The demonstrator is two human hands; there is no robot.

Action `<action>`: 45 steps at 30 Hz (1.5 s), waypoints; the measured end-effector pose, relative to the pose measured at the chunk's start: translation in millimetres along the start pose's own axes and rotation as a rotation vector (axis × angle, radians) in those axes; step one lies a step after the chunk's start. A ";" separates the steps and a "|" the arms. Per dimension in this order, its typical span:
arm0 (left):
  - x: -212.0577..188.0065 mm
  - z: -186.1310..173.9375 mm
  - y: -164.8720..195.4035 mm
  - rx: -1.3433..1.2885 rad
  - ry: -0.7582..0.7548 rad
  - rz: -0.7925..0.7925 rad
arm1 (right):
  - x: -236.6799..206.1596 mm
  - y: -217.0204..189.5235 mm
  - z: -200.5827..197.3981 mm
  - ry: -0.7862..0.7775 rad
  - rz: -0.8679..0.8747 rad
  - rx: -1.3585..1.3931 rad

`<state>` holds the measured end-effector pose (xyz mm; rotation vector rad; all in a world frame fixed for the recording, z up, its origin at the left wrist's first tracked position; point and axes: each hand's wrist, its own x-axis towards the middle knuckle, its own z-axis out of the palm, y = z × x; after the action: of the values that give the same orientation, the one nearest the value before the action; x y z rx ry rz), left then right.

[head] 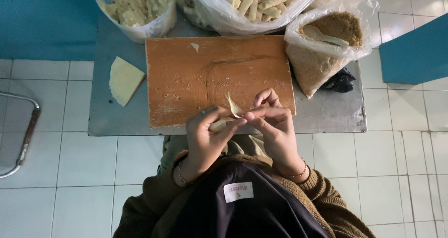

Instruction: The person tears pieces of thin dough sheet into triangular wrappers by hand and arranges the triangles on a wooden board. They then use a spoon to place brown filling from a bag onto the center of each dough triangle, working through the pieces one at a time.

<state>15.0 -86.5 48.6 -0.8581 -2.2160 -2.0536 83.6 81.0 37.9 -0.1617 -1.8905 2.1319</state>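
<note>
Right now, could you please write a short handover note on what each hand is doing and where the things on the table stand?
Left hand: holds a small pale roll of dough, thumb and fingers closed on it.
Right hand: fingertips pinch the loose flap of the thin dough wrapper above the roll.
Both hands work at the near edge of the orange wooden board on the grey table.
Done: a bag of finished rolls at the far edge.
Left: this wrapper is not yet closed; a stack of wrapper sheets lies left of the board, and a bag of brown crumbly filling with a spoon stands to the right.
</note>
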 end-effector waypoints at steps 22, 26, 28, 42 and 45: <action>1.6 -2.1 6.4 0.098 0.017 0.137 | -3.8 -2.9 11.8 0.061 0.009 -0.071; -0.2 -1.3 3.5 0.186 0.063 0.136 | -6.8 -1.5 15.9 0.089 -0.078 -0.267; -0.6 -0.8 2.1 0.233 0.076 0.110 | -7.6 0.3 18.1 0.101 -0.197 -0.440; -0.6 -0.4 5.0 0.215 0.080 0.142 | -8.4 3.6 23.6 0.137 -0.163 -0.346; -1.6 -1.1 2.4 0.251 0.105 0.146 | -10.1 2.7 27.9 0.159 -0.300 -0.550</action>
<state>16.9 -88.1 50.4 -0.8395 -2.2194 -1.6734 85.2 51.3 37.9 -0.1420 -2.1938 1.3361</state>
